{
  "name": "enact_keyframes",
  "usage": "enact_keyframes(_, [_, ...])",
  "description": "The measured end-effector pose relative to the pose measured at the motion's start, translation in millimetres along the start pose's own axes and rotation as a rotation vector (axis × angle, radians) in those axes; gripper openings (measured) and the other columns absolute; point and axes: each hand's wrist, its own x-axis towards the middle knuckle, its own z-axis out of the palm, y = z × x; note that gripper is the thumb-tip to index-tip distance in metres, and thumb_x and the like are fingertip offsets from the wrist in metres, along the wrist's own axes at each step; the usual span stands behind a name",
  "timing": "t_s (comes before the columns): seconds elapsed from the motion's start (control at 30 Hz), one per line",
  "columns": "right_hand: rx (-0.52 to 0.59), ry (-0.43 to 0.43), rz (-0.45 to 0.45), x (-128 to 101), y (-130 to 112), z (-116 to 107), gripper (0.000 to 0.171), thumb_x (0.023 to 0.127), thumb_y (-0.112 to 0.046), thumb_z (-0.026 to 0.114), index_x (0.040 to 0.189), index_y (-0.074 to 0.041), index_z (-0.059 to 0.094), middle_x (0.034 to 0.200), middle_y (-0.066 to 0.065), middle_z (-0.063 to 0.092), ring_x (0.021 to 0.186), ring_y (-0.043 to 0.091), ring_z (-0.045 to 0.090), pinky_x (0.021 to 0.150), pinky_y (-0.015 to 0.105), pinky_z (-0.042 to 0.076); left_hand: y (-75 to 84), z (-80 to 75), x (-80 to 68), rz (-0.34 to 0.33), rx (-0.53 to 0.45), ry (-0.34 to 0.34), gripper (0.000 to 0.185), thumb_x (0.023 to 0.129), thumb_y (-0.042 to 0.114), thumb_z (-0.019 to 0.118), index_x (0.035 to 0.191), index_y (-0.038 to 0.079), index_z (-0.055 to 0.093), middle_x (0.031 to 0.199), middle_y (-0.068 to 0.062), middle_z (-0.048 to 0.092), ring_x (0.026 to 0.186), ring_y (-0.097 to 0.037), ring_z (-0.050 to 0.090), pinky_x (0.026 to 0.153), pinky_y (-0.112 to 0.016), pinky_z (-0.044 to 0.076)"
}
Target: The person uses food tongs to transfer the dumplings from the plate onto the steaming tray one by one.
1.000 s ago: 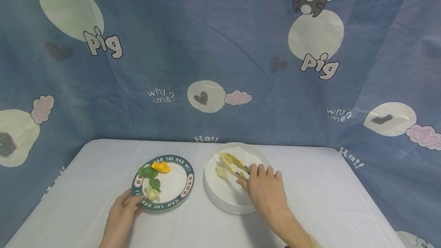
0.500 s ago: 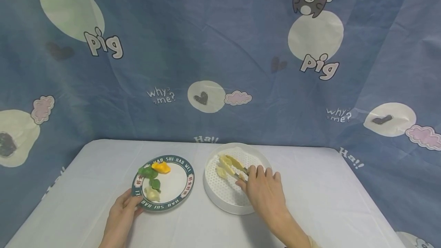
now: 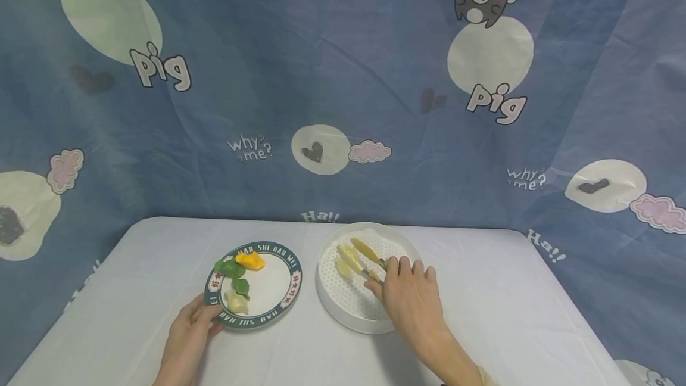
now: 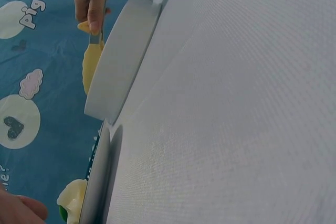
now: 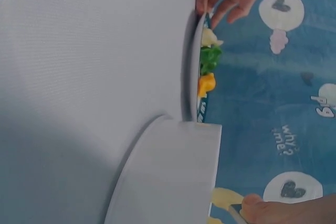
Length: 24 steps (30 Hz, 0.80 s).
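Note:
My left hand (image 3: 187,329) grips the near-left rim of a round plate (image 3: 292,299) with a green lettered border. A yellow dumpling-shaped piece (image 3: 250,261), green ones (image 3: 230,268) and a cream one (image 3: 236,302) lie on its left side. My right hand (image 3: 412,299) holds yellow-tipped tongs (image 3: 366,249) over a round white steamer (image 3: 354,318) with a perforated floor. The tongs' arms stand apart. Beside the left tip is a cream dumpling-shaped piece (image 3: 343,268); the tip partly covers that spot, so contact is unclear. In the right wrist view, the steamer wall (image 5: 168,177) hides its inside.
A white cloth covers the table (image 3: 498,290), with the plate left of the steamer and a narrow gap between them. Behind the table's far edge hangs a blue patterned curtain (image 3: 364,88). White tabletop extends right of the steamer.
The tongs' arms have spread, their near arm shifting a little left and downward inside the steamer. My left hand and the plate stay in place.

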Motion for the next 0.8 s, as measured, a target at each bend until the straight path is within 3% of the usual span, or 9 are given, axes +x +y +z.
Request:
enact_keyframes(0.43, [0.01,0.0,0.011,1,-2,-4,0.058,0.093,-0.062,0.074,0.085,-0.008,0.055,0.068,0.001,0.042,0.06,0.019,0.038,0.057,0.03,0.027,-0.3,1.5,-0.2,0.01,-0.005,0.005,0.084,0.112,0.036,0.042,0.166,-0.014,0.003,0.166,-0.044,0.028,0.15,-0.054,0.048,0.126,-0.063,0.043])
enact_keyframes(0.8, [-0.011,0.031,-0.033,1,-13,-17,0.059,0.093,-0.065,0.072,0.089,-0.008,0.057,0.071,0.002,0.047,0.063,0.02,0.042,0.059,0.031,0.033,0.1,2.1,-0.6,0.013,0.0,0.011,0.084,0.112,0.036,0.042,0.166,-0.014,0.003,0.167,-0.044,0.027,0.15,-0.053,0.047,0.126,-0.062,0.043])
